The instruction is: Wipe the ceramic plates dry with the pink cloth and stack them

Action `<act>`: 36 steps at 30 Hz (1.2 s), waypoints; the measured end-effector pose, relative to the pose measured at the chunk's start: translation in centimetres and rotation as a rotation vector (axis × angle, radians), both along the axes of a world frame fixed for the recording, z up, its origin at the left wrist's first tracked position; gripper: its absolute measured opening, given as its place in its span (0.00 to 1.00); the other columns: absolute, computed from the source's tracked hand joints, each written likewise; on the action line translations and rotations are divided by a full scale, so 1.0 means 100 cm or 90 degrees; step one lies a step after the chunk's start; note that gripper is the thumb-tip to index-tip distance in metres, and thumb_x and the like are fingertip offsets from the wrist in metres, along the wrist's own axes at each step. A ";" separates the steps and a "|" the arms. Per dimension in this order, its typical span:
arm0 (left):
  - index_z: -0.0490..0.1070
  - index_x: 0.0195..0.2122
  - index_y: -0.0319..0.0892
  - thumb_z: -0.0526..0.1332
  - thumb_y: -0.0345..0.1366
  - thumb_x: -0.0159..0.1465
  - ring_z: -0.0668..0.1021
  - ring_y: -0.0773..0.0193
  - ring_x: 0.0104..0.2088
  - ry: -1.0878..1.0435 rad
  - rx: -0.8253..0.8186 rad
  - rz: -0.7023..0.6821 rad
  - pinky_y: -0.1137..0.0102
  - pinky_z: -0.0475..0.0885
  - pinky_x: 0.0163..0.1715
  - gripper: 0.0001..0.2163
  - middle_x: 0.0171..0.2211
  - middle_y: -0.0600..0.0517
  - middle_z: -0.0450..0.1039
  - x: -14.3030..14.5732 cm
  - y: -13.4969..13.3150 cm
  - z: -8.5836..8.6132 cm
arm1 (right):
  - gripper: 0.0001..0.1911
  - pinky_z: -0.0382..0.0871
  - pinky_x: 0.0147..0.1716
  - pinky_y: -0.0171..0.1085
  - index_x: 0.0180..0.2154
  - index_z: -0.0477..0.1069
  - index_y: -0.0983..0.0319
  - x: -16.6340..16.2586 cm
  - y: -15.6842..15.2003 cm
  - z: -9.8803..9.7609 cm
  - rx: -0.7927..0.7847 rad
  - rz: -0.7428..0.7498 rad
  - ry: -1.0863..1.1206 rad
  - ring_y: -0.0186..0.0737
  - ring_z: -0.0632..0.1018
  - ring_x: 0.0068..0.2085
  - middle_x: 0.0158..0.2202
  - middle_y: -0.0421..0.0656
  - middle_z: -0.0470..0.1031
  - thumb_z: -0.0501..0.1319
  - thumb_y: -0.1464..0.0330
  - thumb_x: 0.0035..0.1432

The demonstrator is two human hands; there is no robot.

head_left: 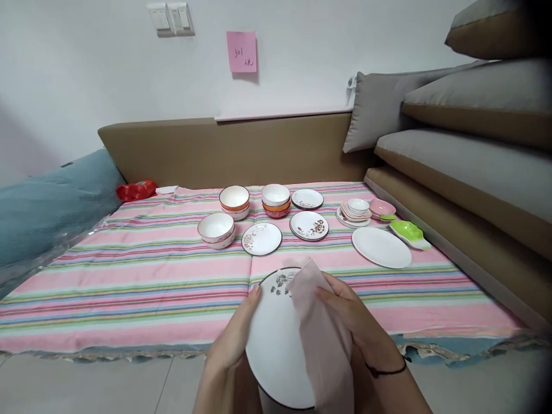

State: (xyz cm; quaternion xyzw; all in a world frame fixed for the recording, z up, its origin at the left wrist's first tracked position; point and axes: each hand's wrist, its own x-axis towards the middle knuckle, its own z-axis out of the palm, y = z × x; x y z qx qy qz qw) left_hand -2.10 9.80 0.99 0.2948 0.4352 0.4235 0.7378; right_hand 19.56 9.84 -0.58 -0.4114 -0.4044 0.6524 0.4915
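A white plate [276,345] with a dark rim and grey floral print is held up in front of me, tilted toward the camera. My left hand [235,330] grips its left edge, thumb on the rim. At the plate's right side, my right hand [349,310] pinches a pale pink cloth [321,339] that covers the right part of the plate. The cloth hides the plate's right edge and some of its print. Beyond the hands, a similar floral plate [261,238] lies on the striped cloth, close to a stack of bowls [216,229].
More stacked bowls [234,198] and floral plates [309,225] sit farther back on the striped cloth [142,276]. To the right are a white oval plate [382,247], a green dish [407,231], a pink bowl [382,208] and small dishes [357,206]. Grey cushions [466,167] pile up at right.
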 end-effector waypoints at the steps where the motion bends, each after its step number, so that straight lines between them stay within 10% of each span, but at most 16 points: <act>1: 0.72 0.54 0.40 0.61 0.47 0.62 0.78 0.50 0.48 -0.008 -0.017 -0.022 0.60 0.70 0.52 0.23 0.46 0.43 0.78 0.004 0.013 0.003 | 0.23 0.73 0.41 0.45 0.51 0.72 0.59 0.001 0.011 0.000 -0.006 0.007 0.014 0.49 0.79 0.41 0.44 0.47 0.78 0.65 0.59 0.54; 9: 0.73 0.52 0.38 0.60 0.47 0.63 0.77 0.50 0.50 -0.066 0.021 0.088 0.62 0.69 0.54 0.22 0.47 0.43 0.77 0.034 0.114 0.001 | 0.23 0.70 0.31 0.35 0.43 0.64 0.58 0.008 0.132 0.007 0.134 -0.222 -0.055 0.40 0.77 0.35 0.39 0.42 0.76 0.69 0.60 0.46; 14: 0.73 0.51 0.37 0.59 0.47 0.63 0.77 0.51 0.50 -0.066 0.025 0.106 0.62 0.68 0.55 0.21 0.47 0.43 0.78 0.040 0.139 -0.033 | 0.22 0.58 0.22 0.31 0.32 0.61 0.59 0.008 0.157 -0.029 0.108 -0.373 -0.164 0.33 0.67 0.23 0.22 0.34 0.67 0.70 0.56 0.43; 20: 0.75 0.49 0.38 0.59 0.49 0.63 0.78 0.52 0.48 0.036 0.012 0.009 0.63 0.70 0.50 0.21 0.46 0.43 0.78 0.031 0.135 -0.055 | 0.19 0.56 0.22 0.32 0.32 0.71 0.62 0.004 0.140 -0.077 0.035 -0.350 -0.150 0.32 0.65 0.23 0.22 0.36 0.69 0.66 0.53 0.49; 25: 0.79 0.40 0.36 0.59 0.48 0.62 0.80 0.50 0.39 0.073 0.024 -0.109 0.66 0.72 0.37 0.19 0.34 0.44 0.81 0.021 0.125 -0.053 | 0.17 0.62 0.24 0.34 0.35 0.72 0.58 0.006 0.138 -0.065 0.083 -0.331 -0.156 0.37 0.71 0.25 0.24 0.37 0.73 0.63 0.52 0.53; 29: 0.80 0.38 0.36 0.61 0.46 0.61 0.80 0.51 0.33 0.054 0.021 -0.130 0.66 0.71 0.34 0.17 0.25 0.46 0.79 0.021 0.128 -0.055 | 0.16 0.68 0.46 0.44 0.40 0.77 0.58 0.001 0.134 -0.056 0.248 -0.136 -0.278 0.50 0.75 0.48 0.45 0.45 0.78 0.61 0.55 0.57; 36: 0.77 0.48 0.39 0.59 0.48 0.63 0.79 0.50 0.42 0.085 0.055 -0.115 0.63 0.71 0.44 0.20 0.39 0.45 0.80 0.018 0.136 -0.048 | 0.12 0.68 0.43 0.41 0.47 0.71 0.58 -0.005 0.139 -0.067 0.323 -0.097 -0.468 0.44 0.75 0.44 0.44 0.45 0.75 0.58 0.62 0.62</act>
